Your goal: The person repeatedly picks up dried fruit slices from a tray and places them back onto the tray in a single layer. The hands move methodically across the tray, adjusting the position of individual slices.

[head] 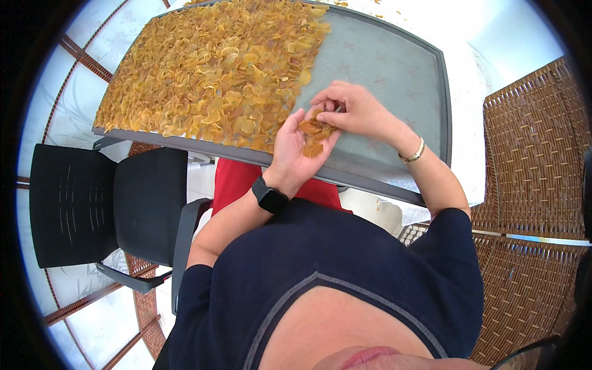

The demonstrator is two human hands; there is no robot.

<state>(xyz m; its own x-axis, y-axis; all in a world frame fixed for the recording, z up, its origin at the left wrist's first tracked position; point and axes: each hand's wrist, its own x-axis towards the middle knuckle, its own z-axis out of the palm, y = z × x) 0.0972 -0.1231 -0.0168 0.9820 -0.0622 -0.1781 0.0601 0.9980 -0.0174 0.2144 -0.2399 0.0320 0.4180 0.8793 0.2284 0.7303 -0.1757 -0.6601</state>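
Observation:
My left hand [296,143] is cupped palm up over the front edge of a mesh-bottomed tray [384,78], with a small pile of amber dried slices [315,132] in its palm. Above that palm, my right hand [354,111] has its thumb and fingertips pinched on the slices; its curled fingers hide part of them. A dense layer of similar thin, curled, yellow-brown slices [208,74] covers the left part of the tray. Bare mesh shows on the right part.
A white-covered table [467,115] lies under the tray, with a few stray bits beyond the far rim. To the left stands a black office chair [148,203]. Woven wicker screens [536,152] rise at the right, and a pale panelled screen [69,101] at the left.

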